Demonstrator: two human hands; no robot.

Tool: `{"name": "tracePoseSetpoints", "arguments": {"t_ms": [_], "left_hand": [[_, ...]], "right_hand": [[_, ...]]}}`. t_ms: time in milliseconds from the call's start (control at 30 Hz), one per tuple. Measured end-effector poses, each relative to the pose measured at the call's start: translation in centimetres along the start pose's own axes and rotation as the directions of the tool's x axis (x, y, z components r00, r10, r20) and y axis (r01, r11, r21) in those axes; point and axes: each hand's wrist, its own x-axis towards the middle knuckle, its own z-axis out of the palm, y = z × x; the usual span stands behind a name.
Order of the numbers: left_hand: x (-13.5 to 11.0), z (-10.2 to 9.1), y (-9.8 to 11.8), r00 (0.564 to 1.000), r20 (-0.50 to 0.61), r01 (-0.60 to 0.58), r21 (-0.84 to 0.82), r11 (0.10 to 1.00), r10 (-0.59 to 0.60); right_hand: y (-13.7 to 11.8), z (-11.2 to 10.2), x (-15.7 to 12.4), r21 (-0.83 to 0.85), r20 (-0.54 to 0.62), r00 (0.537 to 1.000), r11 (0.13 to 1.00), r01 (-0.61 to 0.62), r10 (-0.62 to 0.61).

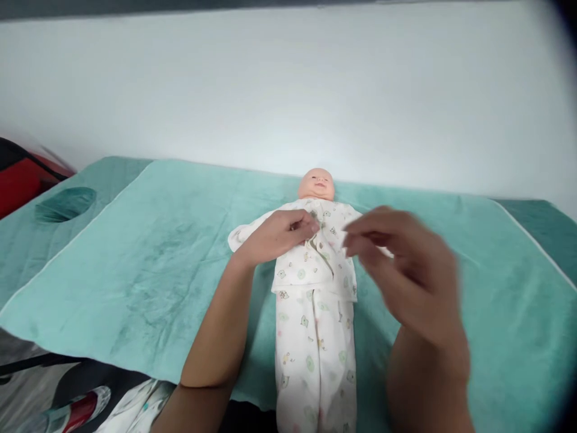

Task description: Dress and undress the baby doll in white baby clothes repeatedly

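Observation:
A baby doll [316, 183] lies on its back on a teal towel [157, 264], dressed in a white printed top [311, 264] and matching trousers [315, 355]. My left hand [277, 234] rests on the doll's chest, fingers pinched on the front edge of the top near the collar. My right hand [401, 270] hovers above the doll's right side, blurred by motion, fingers curled loosely with nothing seen in them.
The towel covers a darker teal padded table [67, 204] with a face hole at the far left. A red and black object [22, 174] sits beyond the left end. A white wall runs behind. Patterned fabric [90, 409] shows at the near left.

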Motion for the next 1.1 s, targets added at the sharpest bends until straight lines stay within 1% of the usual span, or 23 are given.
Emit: {"name": "tracePoseSetpoints", "arguments": {"t_ms": [33, 67, 100, 133, 200, 267, 333, 400, 467, 567, 667, 767, 833, 900, 967, 1033, 1100], "left_hand": [[-0.3, -0.1, -0.1, 0.999, 0.054, -0.005, -0.011, 1.000, 0.005], [-0.5, -0.2, -0.3, 0.995, 0.095, -0.014, -0.023, 1.000, 0.016], [-0.8, -0.2, -0.6, 0.992, 0.122, -0.025, -0.034, 0.999, 0.029], [-1.0, -0.3, -0.8, 0.990, 0.135, -0.034, -0.045, 0.998, 0.040], [-1.3, -0.3, -1.3, 0.987, 0.152, -0.035, -0.074, 0.997, 0.046], [-1.4, -0.3, -1.8, 0.983, 0.179, -0.012, -0.115, 0.993, 0.033], [-1.4, -0.3, -2.0, 0.979, 0.204, 0.012, -0.162, 0.987, 0.021], [-1.1, -0.3, -2.0, 0.975, 0.222, 0.031, -0.197, 0.980, 0.014], [-0.7, -0.3, -1.9, 0.973, 0.232, 0.039, -0.192, 0.981, 0.007], [-0.2, -0.3, -1.5, 0.972, 0.233, 0.026, -0.133, 0.991, 0.006], [0.0, -0.5, -1.5, 0.971, 0.238, 0.001, -0.111, 0.994, 0.025], [0.1, -0.7, -1.7, 0.966, 0.259, 0.017, -0.173, 0.985, 0.029], [0.1, -0.7, -1.8, 0.963, 0.268, 0.046, -0.251, 0.967, 0.024], [0.0, -0.7, -1.7, 0.962, 0.271, 0.063, -0.297, 0.953, 0.021], [-0.1, -0.6, -1.4, 0.963, 0.268, 0.062, -0.292, 0.954, 0.019], [-0.2, -0.4, -0.9, 0.965, 0.263, 0.062, -0.262, 0.963, 0.010], [-0.4, -0.1, -0.4, 0.968, 0.250, 0.064, -0.249, 0.967, 0.000]], "right_hand": [[0.6, 0.8, 2.9, -0.133, 0.092, 0.992, 0.988, -0.076, 0.089], [1.3, 1.7, 5.0, -0.251, 0.152, 0.977, 0.962, -0.107, 0.148], [2.1, 2.6, 6.2, -0.353, 0.174, 0.961, 0.925, -0.143, 0.215], [2.9, 3.4, 6.7, -0.429, 0.184, 0.940, 0.884, -0.185, 0.286], [4.1, 4.6, 6.3, -0.501, 0.165, 0.915, 0.830, -0.244, 0.368], [4.4, 5.3, 5.2, -0.512, 0.161, 0.906, 0.818, -0.262, 0.391], [3.9, 5.9, 4.5, -0.521, 0.176, 0.911, 0.820, -0.235, 0.373], [3.0, 6.4, 4.4, -0.536, 0.182, 0.921, 0.820, -0.201, 0.345], [2.4, 6.7, 4.6, -0.523, 0.180, 0.929, 0.831, -0.189, 0.324], [2.6, 6.3, 5.0, -0.431, 0.221, 0.908, 0.871, -0.237, 0.356], [3.8, 5.0, 5.2, -0.266, 0.301, 0.872, 0.912, -0.313, 0.387], [4.9, 4.1, 5.4, -0.104, 0.362, 0.841, 0.914, -0.393, 0.403], [5.2, 3.9, 5.6, -0.052, 0.381, 0.822, 0.898, -0.437, 0.422], [5.1, 4.0, 5.6, -0.083, 0.371, 0.822, 0.897, -0.435, 0.433], [4.5, 4.0, 5.5, -0.221, 0.315, 0.838, 0.893, -0.392, 0.446], [3.7, 3.7, 5.3, -0.384, 0.253, 0.855, 0.858, -0.340, 0.452], [3.0, 3.3, 5.0, -0.481, 0.224, 0.861, 0.820, -0.310, 0.457]]}}
